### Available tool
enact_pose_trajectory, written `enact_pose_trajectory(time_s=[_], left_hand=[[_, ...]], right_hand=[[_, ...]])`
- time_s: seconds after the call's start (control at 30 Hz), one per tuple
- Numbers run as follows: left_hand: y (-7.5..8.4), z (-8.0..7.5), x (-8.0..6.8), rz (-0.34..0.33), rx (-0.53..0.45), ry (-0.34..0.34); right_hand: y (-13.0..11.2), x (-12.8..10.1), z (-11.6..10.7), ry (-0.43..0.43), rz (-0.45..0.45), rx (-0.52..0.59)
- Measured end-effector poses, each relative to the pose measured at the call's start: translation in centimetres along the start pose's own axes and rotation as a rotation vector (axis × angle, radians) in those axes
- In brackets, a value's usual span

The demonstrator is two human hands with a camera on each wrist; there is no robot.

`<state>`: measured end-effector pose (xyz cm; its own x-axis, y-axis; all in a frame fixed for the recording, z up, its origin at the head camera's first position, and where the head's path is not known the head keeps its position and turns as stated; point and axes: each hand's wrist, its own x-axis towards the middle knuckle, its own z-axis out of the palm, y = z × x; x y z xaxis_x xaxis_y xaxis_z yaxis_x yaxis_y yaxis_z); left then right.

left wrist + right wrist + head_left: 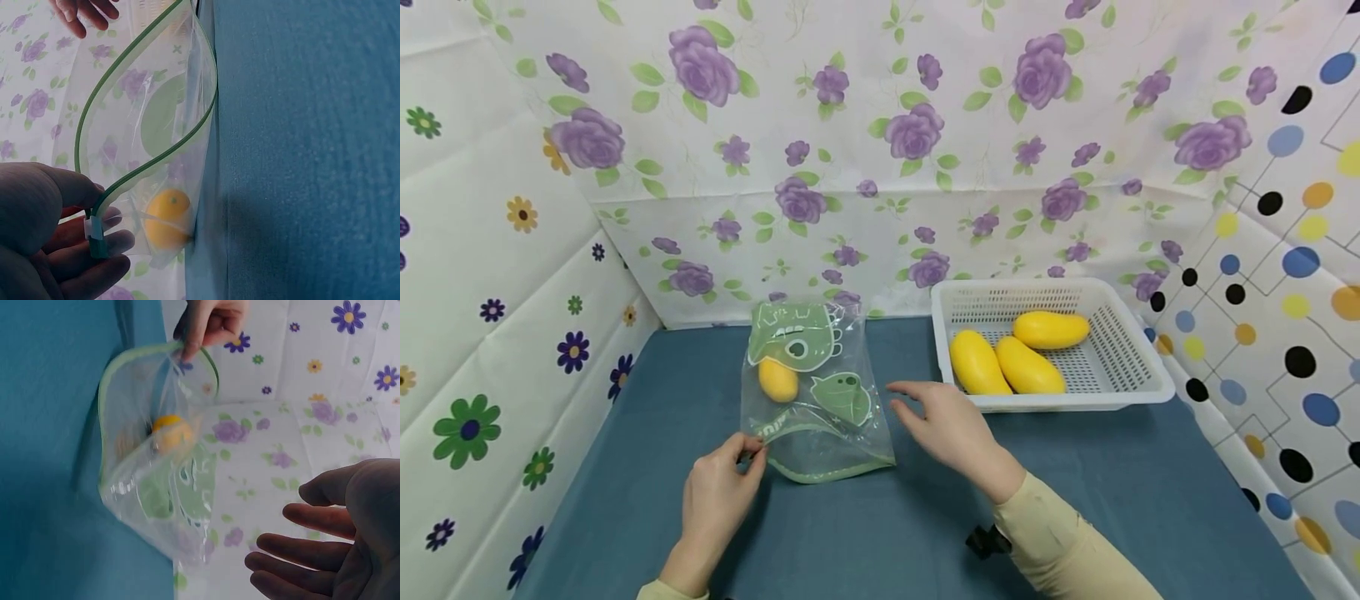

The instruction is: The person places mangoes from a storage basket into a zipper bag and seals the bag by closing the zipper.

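A clear zip bag (820, 454) with green dinosaur prints lies on the blue cloth, its green-edged mouth gaping toward me. One yellow mango (778, 380) is inside it, on the left; the left wrist view shows the mango (167, 215) through the plastic. My left hand (718, 492) pinches the left corner of the bag's mouth, by the white slider (93, 228). To the right of the bag, my right hand (951, 429) hovers with fingers spread and holds nothing; the right wrist view shows that hand (319, 544) apart from the bag.
A white plastic basket (1120, 367) stands at the back right with three yellow mangoes (1028, 367) in it. Behind the table hangs a flowered cloth (865, 167). Patterned cloths close off the left and right sides.
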<state>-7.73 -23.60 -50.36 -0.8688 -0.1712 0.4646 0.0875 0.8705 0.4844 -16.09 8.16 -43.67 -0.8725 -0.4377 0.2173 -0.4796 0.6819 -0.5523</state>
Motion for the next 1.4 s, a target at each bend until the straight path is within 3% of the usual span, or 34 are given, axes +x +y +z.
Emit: enact_pose_trajectory(time_s=[0.47,0.83,1.4], left_hand=[[0.1,-0.1,0.1,-0.003,-0.012,-0.010],[-0.3,0.1,-0.1,0.002,-0.010,0.005],[-0.4,0.0,-0.2,-0.007,-0.004,0.002]], right_hand=[[4.4,-0.5,-4.2,0.117,0.104,-0.008],[8.9,-1.3,-6.8,0.172,0.194,-0.097],[13.5,-2.1,-9.6,0.088,0.335,-0.149]])
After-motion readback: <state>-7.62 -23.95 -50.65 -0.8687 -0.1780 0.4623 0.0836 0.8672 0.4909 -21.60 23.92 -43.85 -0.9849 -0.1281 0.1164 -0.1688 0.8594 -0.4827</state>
